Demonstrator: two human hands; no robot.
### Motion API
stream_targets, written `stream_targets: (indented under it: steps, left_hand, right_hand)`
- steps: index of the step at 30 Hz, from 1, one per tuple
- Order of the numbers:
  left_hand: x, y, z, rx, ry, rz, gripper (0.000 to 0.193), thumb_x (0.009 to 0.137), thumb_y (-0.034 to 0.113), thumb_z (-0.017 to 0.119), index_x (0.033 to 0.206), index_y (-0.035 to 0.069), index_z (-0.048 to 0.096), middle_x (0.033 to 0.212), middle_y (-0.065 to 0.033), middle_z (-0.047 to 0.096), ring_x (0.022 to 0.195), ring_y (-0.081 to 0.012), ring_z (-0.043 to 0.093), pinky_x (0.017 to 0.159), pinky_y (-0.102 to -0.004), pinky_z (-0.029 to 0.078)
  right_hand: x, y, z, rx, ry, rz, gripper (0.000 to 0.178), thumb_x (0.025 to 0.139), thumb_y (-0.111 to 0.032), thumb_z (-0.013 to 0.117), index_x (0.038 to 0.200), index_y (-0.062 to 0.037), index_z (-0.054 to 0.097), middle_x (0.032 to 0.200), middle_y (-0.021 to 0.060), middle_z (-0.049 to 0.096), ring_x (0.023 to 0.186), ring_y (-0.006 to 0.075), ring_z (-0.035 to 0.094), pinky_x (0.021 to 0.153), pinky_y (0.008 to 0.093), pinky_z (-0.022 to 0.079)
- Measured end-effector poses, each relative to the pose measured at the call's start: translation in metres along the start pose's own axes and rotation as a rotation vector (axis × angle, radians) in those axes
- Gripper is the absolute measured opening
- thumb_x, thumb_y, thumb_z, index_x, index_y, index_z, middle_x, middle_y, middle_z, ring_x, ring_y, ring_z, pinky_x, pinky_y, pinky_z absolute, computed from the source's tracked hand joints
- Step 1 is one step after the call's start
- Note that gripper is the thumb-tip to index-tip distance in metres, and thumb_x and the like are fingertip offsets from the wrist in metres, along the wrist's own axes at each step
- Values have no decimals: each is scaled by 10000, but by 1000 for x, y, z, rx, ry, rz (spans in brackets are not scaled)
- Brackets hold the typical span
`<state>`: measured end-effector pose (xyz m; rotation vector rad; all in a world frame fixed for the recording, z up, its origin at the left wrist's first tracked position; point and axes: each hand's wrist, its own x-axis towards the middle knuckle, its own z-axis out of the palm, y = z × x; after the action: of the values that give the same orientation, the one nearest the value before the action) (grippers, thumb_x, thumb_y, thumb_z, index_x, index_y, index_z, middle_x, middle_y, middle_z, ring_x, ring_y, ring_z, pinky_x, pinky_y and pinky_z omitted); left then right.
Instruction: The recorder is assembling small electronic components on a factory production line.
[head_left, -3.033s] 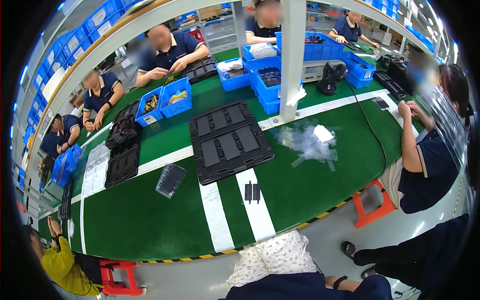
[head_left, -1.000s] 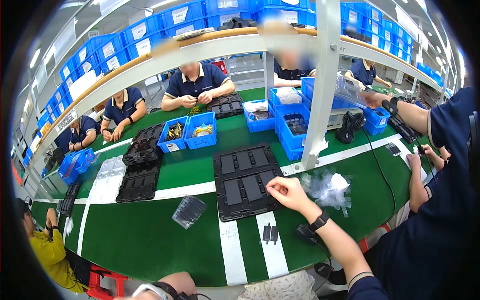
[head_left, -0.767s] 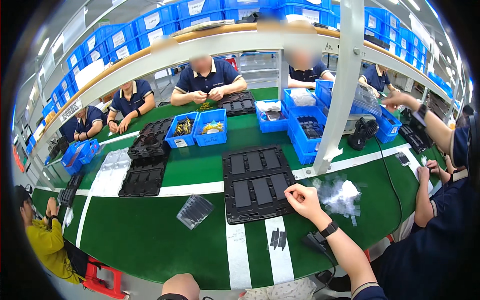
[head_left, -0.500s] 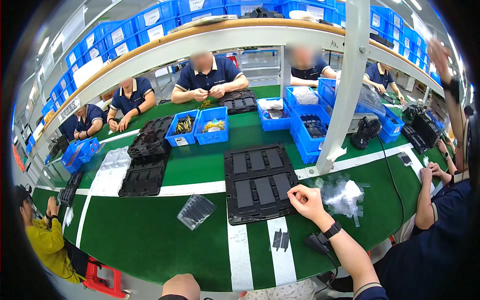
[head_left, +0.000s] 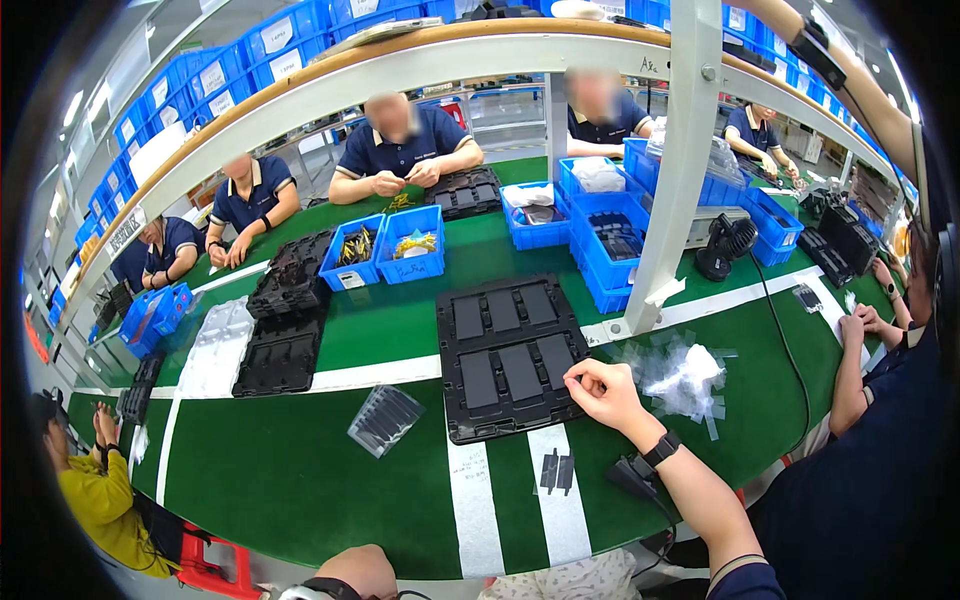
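a green worktop [head_left: 290, 485] striped with white tape [head_left: 472, 515] spreads beneath a pair of bare hands. near its middle lies a black moulded tray [head_left: 500, 424], flat, with two rows of dark panels [head_left: 518, 370] in its pockets; it looks stiff, light for its breadth and perhaps a little slick, best held by the raised rim at opposite sides, level, so the loose-looking panels do not slide. to its right, just apart, sits a heap of clear film [head_left: 650, 380], seemingly flimsy. the right hand [head_left: 604, 393] is at the tray's near right corner, fingers curled in and thumb close to the forefinger, nothing visible between them. what appears to be the left hand [head_left: 360, 568] barely enters at the near edge, its grip impossible to tell. left of the tray rests a clear bag [head_left: 386, 420] of dark pieces; nearer, two slim black strips [head_left: 556, 472].
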<state>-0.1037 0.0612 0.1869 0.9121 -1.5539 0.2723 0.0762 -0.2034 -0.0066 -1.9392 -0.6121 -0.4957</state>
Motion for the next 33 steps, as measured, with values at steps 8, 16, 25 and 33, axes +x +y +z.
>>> stream_targets:
  steps: [8,16,25,33]
  left_hand:
    - [2,-26,-37,57,-767,-764,230,820,290,574,858,64,588,688,11,572,491,-157,524,416,-322,388]
    - [-55,-133,-96,1012,-197,-1417,548,665,330,715,1023,-53,555,829,-181,625,732,-271,615,676,-317,487]
    - [-109,-192,-103,1119,-656,-1794,686,469,521,743,814,-59,622,828,-225,615,808,-328,598,723,-362,469]
    - [-107,-194,-102,1082,-601,-1761,665,450,493,754,802,-56,624,815,-219,617,786,-323,603,720,-361,471]
  right_hand:
    - [1,-1,5,39,-19,-11,47,726,-38,625,755,-34,588,448,-10,414,382,40,368,385,201,291]
    - [-1,8,-2,24,2,-6,43,734,-41,620,753,-32,583,447,-5,414,382,41,373,388,200,297]
    - [0,5,-1,53,-24,48,43,735,-44,614,743,-32,573,454,0,424,386,50,385,393,207,308]
    - [1,16,1,-48,71,93,58,707,-42,617,746,-33,575,603,32,517,553,107,496,494,241,380]
